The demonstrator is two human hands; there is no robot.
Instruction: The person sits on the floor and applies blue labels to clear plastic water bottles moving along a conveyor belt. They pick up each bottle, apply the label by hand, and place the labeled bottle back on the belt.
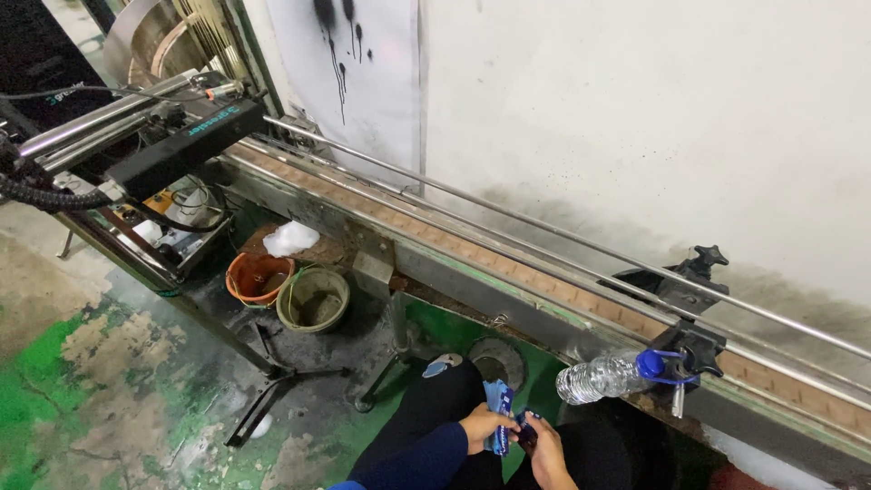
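Low in the head view, my left hand (483,425) grips a small stack of blue and white labels (497,401) held upright over my lap. My right hand (547,454) meets it from the right, its fingers pinched on a small dark blue piece (527,429) beside the stack. A clear plastic water bottle (601,377) with a blue cap (650,363) lies on its side just above my right hand, at the edge of the conveyor (508,272), its cap against a black guide bracket (697,352).
The conveyor runs diagonally from upper left to lower right along a stained white wall, with steel guide rails (508,210). An orange bucket (259,277) and a green bucket (314,298) stand under it on the worn green floor. A black printer head (186,145) sits at the left.
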